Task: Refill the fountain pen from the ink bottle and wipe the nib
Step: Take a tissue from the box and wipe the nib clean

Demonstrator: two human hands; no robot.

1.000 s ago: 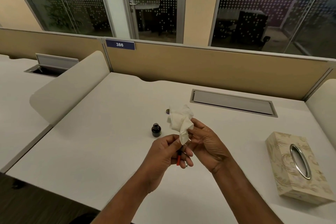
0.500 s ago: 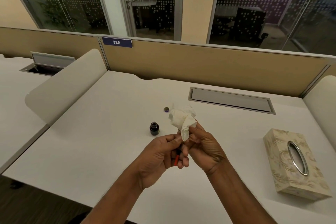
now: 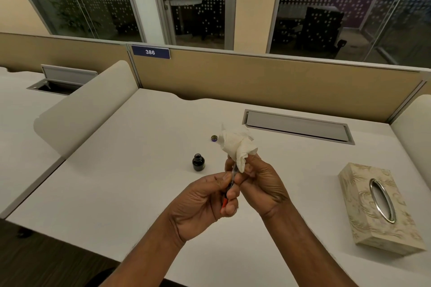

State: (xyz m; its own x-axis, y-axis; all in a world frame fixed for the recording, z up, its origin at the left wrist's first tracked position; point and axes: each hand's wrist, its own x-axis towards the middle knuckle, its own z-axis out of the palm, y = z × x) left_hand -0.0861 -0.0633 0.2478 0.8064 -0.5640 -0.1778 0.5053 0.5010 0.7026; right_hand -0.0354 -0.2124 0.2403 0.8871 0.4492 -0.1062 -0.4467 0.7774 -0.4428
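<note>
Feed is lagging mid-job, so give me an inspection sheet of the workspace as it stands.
Surface: white desk, no spills seen.
Job's things: ink bottle upright and uncapped; its cap lies apart behind it; pen upright, nib end hidden in the tissue.
Clutter: tissue box at the right.
Grips: left hand holds the pen; right hand pinches the tissue around its upper end.
Cables: nothing seen; cable hatch shut.
Surroundings: partition labelled 386, glass walls behind.

Left of hands: bare surface (image 3: 121, 193) up to the curved divider (image 3: 86, 112).
Ahead: open ink bottle (image 3: 198, 162) and cap (image 3: 214, 138) stand near.
Right: tissue box (image 3: 380, 207), well apart.
Back: partition wall (image 3: 268, 79).
</note>
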